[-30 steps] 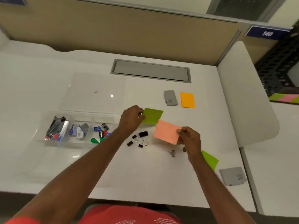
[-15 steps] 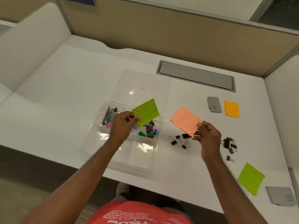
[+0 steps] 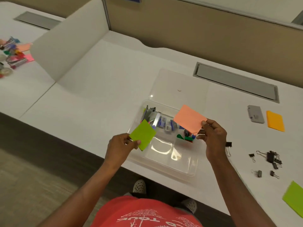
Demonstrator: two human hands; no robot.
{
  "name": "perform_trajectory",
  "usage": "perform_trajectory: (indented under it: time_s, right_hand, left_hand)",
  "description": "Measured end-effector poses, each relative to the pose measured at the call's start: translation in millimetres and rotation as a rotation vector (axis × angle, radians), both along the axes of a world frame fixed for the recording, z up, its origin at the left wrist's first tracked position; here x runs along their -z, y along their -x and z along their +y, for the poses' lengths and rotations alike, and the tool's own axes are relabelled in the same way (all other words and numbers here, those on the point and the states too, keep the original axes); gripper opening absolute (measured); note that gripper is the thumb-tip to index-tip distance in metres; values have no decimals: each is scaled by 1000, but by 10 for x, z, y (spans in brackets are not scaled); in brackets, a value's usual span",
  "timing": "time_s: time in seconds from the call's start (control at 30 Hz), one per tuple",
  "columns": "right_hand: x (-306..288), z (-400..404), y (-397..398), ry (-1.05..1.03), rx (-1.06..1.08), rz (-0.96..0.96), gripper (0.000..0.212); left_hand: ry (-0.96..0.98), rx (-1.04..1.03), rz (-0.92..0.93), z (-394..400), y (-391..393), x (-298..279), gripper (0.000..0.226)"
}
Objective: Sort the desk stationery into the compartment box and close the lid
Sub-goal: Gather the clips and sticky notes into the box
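A clear compartment box (image 3: 165,163) sits at the desk's front edge, its clear lid (image 3: 182,89) lying open behind it. The far compartments hold staplers, clips and coloured bits; the near ones look bare. My left hand (image 3: 122,144) pinches a green sticky-note pad (image 3: 143,134) over the box's left side. My right hand (image 3: 213,136) holds a salmon sticky-note pad (image 3: 189,119) above the box's right far compartments. Black binder clips (image 3: 270,158) lie loose on the desk to the right.
A grey stapler case (image 3: 255,114) and an orange pad (image 3: 275,121) lie at the right; another green pad (image 3: 295,198) sits at the lower right. A white divider (image 3: 68,46) stands left, with stationery (image 3: 11,54) on the neighbouring desk. A grey cable hatch (image 3: 236,82) is behind.
Both hands have carried their pads leftward to over the box; the green pad dropped lower, near the front left. The camera view swung left.
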State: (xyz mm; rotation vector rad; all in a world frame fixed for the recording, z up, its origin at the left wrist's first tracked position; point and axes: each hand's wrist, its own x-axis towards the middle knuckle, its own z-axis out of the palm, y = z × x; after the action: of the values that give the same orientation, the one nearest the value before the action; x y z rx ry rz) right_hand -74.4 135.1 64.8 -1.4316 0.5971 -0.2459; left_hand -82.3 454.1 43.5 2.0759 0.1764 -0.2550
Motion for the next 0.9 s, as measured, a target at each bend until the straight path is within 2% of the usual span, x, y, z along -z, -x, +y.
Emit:
perform_trajectory:
  time_s: [0.1,0.13,0.27,0.43,0.5,0.6,0.77,0.83,0.9]
  right_hand:
    - [40,177,-53,45,-58,6,12]
    - [56,233,-65,54,-79,5,12]
    - [80,457,-118,97,-160,16,12]
    - [53,671,-210,206,-297,-29,17]
    - [56,744,-251,294,-373,-46,16]
    - [63,872,-328,497,-511,-69,18]
    - [77,1125,-508,846,-843,-2,25]
    - [81,1122,-558,935,-832,21,28]
    - [88,1043,-560,918,-762,11,29]
  left_hand:
    - [-385,9,-89,148,92,96,35]
    - [-458,12,-145,183,103,114,36]
    - [-560,95,-283,202,103,201,29]
    - [-568,87,-435,149,6,253,23]
    - [-489,70,-454,125,-35,267,28]
    - [-344,64,-432,92,-88,296,34]
    - [-282,75,-377,41,-144,335,57]
    - [-280,94,-370,14,-163,324,61]
    - [-287,110,-371,-22,-190,294,62]
